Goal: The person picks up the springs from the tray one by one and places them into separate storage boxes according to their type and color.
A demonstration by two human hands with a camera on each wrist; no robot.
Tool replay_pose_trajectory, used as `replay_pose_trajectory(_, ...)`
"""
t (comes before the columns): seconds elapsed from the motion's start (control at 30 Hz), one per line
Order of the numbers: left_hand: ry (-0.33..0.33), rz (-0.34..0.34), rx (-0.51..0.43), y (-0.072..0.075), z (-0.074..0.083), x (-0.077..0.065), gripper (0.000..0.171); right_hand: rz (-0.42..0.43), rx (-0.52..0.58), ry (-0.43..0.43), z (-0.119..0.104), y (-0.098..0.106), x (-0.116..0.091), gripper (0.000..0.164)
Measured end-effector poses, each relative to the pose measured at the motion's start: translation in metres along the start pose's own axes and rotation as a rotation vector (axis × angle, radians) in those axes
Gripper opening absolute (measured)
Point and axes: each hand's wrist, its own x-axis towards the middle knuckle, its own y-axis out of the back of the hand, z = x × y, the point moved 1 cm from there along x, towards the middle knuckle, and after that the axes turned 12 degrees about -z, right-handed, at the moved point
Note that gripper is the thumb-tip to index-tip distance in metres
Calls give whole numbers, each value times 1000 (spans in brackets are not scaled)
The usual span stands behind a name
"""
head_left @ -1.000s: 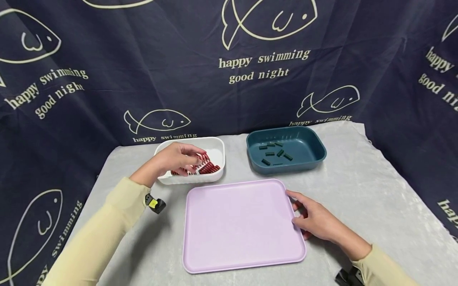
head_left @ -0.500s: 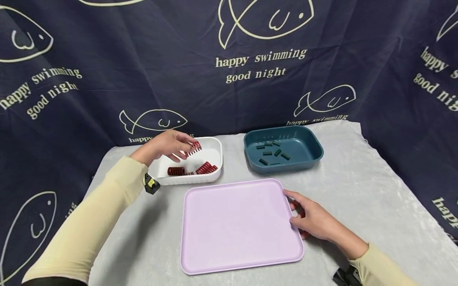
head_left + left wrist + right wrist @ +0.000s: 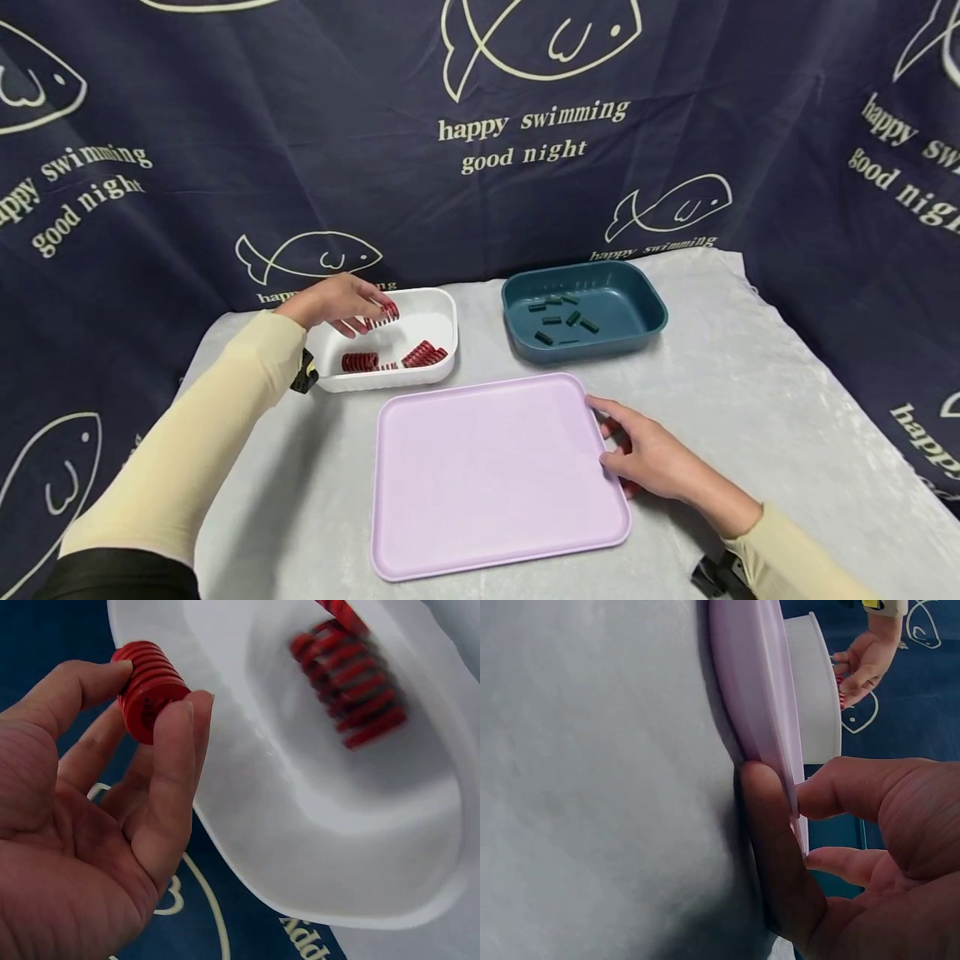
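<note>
A red coil spring (image 3: 154, 686) is pinched between the thumb and fingers of my left hand (image 3: 333, 302), above the left part of a white bin (image 3: 386, 379). More red springs (image 3: 423, 354) lie in that bin, along its near side. On the table in front of me is a lilac tray (image 3: 495, 483) with nothing on it. My right hand (image 3: 648, 454) grips the tray's right edge, thumb on the rim and a finger against the side underneath, as the right wrist view shows.
A teal bin (image 3: 585, 346) stands behind the tray, to the right of the white bin, with several small dark green springs (image 3: 551, 320) in it. A pale cloth covers the table (image 3: 720, 350). A dark fish-print curtain (image 3: 525, 208) hangs behind and at both sides.
My left hand has risen out of the springs in the white bin with one red spring and shifted slightly left. The right hand keeps its grip on the tray. The head view has turned slightly.
</note>
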Motion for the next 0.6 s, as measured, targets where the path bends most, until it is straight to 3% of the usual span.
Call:
replay_pose_trajectory(0.3,61,-25,27,-1,-18,12,41,2,-13,2,0,0,1,80)
replay_pose_trajectory(0.6,138,-42,-4,-8,-35,25,42,-2,-14,5,1,-1,2,80)
